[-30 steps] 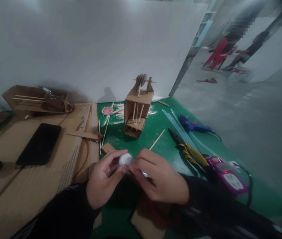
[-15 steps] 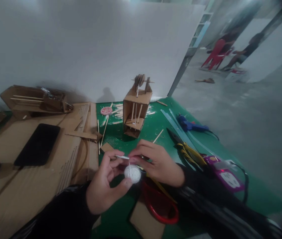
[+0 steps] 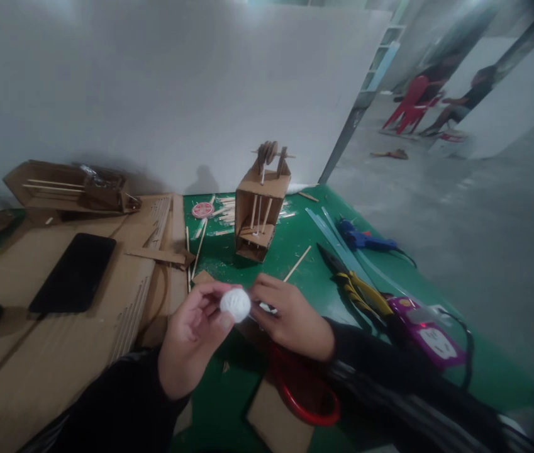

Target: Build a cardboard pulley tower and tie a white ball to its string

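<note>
My left hand (image 3: 195,333) grips a ball of white string (image 3: 235,306) between thumb and fingers, its round face turned up towards me. Close against its right side, my right hand (image 3: 290,314) is closed, with a small whitish piece showing among the fingers; what it is I cannot make out. Below the right hand lies a red-handled tool (image 3: 311,406), mostly covered by hand and sleeve. Beyond both hands stands an upright cardboard box frame (image 3: 263,207) with sticks inside and cardboard discs on a stick at its top.
Pliers with yellow handles (image 3: 363,292), a blue glue gun (image 3: 365,238), clear glue sticks (image 3: 337,242) and a purple power strip (image 3: 429,333) lie on the right. Left are a black phone (image 3: 73,274) and a cardboard model (image 3: 68,189). People sit in the background.
The ball of string has risen slightly and moved left. The white stick and strand seen over it earlier no longer show there. My right hand has shifted a little down and left.
</note>
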A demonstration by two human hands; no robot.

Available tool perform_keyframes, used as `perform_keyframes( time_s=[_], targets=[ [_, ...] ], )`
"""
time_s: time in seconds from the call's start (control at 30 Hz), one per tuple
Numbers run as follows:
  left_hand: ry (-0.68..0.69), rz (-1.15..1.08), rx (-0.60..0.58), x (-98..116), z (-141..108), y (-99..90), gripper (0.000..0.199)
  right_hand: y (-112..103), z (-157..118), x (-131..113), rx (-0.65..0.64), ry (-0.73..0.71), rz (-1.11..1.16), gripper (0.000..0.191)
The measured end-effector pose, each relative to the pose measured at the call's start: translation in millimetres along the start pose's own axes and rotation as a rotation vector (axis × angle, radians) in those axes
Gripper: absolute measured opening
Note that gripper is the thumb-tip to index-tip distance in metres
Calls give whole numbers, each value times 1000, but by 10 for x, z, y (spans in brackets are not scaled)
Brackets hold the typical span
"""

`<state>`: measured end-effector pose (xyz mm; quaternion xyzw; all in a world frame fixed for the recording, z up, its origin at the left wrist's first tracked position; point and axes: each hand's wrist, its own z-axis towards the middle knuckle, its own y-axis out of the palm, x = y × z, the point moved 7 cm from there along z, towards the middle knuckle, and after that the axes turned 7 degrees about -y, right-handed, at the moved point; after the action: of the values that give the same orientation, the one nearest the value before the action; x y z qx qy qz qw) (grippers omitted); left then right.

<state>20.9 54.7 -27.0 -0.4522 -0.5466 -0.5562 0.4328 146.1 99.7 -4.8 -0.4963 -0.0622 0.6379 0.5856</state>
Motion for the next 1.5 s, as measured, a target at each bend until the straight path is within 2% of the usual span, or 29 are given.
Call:
perform_keyframes(
  time_s=[0.13,0.23,0.4,0.53,0.7,0.9,1.1,1.23,1.3,1.5],
  targets=[
    [18,56,105,5,37,-76,27,34,-13,-135,-93,-11,-52,10],
    [10,118,137,-28,50,-98,28,64,-21,-257,-164,-38,-57,8],
    [-18,137,46,-76,45,-10,24,53,4,-460,-202,-152,-104,10],
    [-43,106,-30,-67,42,46,23,-95,54,-515,-161,-169,-140,11],
    [-65,-6,-66,-63,35,48,24,-286,107,-441,-65,-161,-123,13],
    [-113,-98,-110,-125,-8,67,29,-351,160,-229,34,-100,29,11],
    [-137,-80,-146,-126,-55,101,44,-254,148,-7,109,18,100,13],
    [-58,34,-160,-66,-48,115,37,-135,111,65,89,77,131,16],
    [-12,88,-130,-43,-28,88,32,-102,92,73,87,91,120,15],
    [12,233,106,-49,25,-111,30,39,32,-60,29,38,9,14]
  ],
)
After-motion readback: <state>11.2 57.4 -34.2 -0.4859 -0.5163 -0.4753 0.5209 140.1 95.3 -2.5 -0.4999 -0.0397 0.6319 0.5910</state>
